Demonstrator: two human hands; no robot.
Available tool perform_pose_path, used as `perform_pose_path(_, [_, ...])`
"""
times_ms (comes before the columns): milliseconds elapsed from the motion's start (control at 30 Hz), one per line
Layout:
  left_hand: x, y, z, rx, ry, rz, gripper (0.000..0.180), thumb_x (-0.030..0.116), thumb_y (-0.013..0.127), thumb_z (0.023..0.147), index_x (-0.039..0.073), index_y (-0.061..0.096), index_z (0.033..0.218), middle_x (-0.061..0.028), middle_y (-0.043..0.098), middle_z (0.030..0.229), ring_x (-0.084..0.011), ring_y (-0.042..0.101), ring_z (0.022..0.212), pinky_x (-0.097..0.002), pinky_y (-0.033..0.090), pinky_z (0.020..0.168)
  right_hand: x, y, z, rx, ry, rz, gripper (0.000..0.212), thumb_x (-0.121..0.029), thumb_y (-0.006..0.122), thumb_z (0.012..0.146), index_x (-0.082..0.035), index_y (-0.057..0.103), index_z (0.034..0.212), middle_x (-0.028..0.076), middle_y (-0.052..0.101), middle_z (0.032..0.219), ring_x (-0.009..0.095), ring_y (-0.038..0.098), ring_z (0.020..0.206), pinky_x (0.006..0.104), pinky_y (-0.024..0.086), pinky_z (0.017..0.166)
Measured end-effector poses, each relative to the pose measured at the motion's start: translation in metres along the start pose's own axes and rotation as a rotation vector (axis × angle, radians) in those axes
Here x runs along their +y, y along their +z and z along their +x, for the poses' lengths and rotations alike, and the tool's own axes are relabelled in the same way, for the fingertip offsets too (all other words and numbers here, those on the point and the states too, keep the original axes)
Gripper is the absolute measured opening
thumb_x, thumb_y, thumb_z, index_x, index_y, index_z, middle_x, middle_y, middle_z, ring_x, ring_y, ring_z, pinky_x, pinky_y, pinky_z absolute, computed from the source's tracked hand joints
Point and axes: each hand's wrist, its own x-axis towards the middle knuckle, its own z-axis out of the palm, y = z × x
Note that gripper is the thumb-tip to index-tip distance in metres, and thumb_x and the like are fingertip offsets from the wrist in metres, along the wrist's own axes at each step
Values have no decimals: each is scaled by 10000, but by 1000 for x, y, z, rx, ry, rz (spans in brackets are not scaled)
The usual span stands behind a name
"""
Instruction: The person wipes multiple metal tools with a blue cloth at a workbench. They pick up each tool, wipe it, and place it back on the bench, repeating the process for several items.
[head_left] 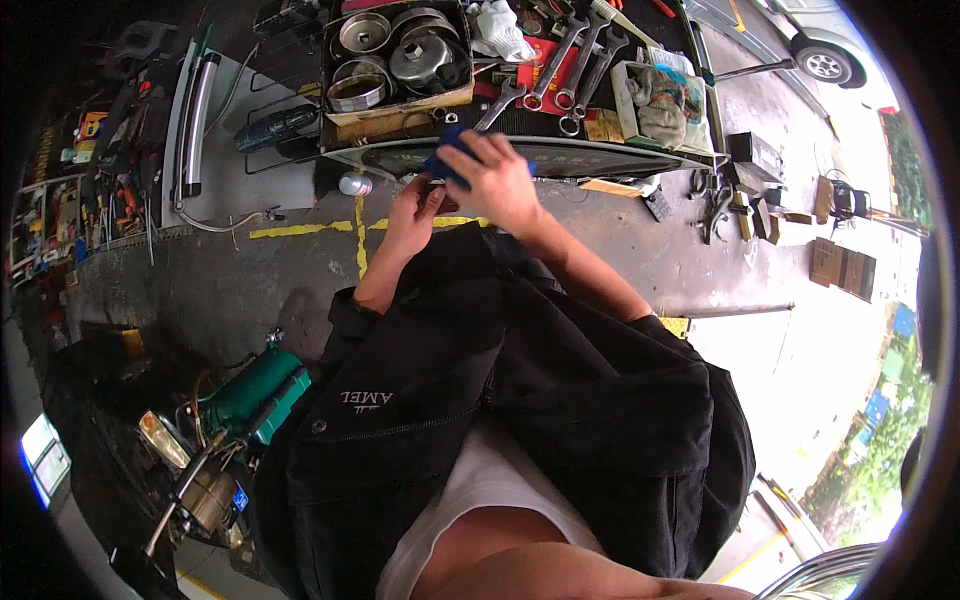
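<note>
Right hand (pixel 497 180) closed around blue cloth (pixel 447 158), pressed on small part pinched in left hand (pixel 415 205), probably for wiping. Both held above front edge of tool cart (pixel 560 155), wrenches (pixel 570 55) and box of metal cups (pixel 395 50) within reach.

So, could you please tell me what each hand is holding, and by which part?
The right hand grips a bunched blue cloth around its middle. The left hand seems to pinch something small, too hidden to identify.

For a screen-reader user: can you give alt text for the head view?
A person's right hand holds a blue cloth against a small part in the left hand, above a cart with wrenches and a box of metal cups.
</note>
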Motion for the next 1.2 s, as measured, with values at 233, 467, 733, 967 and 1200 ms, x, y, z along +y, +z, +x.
perform_pose_path(233, [-23, -15, -11, 63, 158, 303, 367, -7, 623, 850, 0, 623, 1217, -145, 702, 1140, -247, 678, 1053, -377, 524, 918, -18, 6, -16, -194, 26, 107, 576, -257, 829, 673, -204, 670, 1224, 87, 648, 1257, 341, 596, 1115, 463, 485, 993])
perform_pose_path(467, [-36, -18, -6, 111, 84, 54, 332, 1, 565, 896, -34, 608, 1223, -152, 722, 1016, -241, 701, 947, -363, 538, 841, -35, 13, -23, -210, 92, 56, 655, -140, 762, 731, -251, 590, 1353, 84, 519, 1464, 333, 608, 1156, 461, 493, 994])
perform_pose_path(733, [-17, -24, -16, -77, 11, -176, 284, 89, 455, 1046, -65, 559, 1261, -88, 664, 833, -161, 657, 755, -307, 533, 738, 15, -10, -9, -65, 355, -104, 620, -120, 766, 739, -246, 607, 1325, 71, 587, 1367, 322, 682, 1031, 407, 588, 839])
perform_pose_path(967, [-9, -16, -19, -130, -2, -243, 296, 100, 385, 1086, -64, 510, 1298, -120, 648, 1001, -191, 646, 830, -340, 530, 803, 8, -1, -18, 97, 417, -44, 586, -163, 800, 711, -233, 635, 1269, 84, 611, 1316, 331, 695, 991, 416, 595, 807])
perform_pose_path(1200, [-38, -8, -13, 91, 234, 8, 281, 39, 431, 1018, -17, 533, 1273, -83, 636, 975, -147, 633, 844, -298, 521, 785, -26, 3, -26, -254, 163, 346, 562, -129, 783, 688, -207, 674, 1233, 99, 643, 1274, 317, 682, 1052, 410, 589, 864])
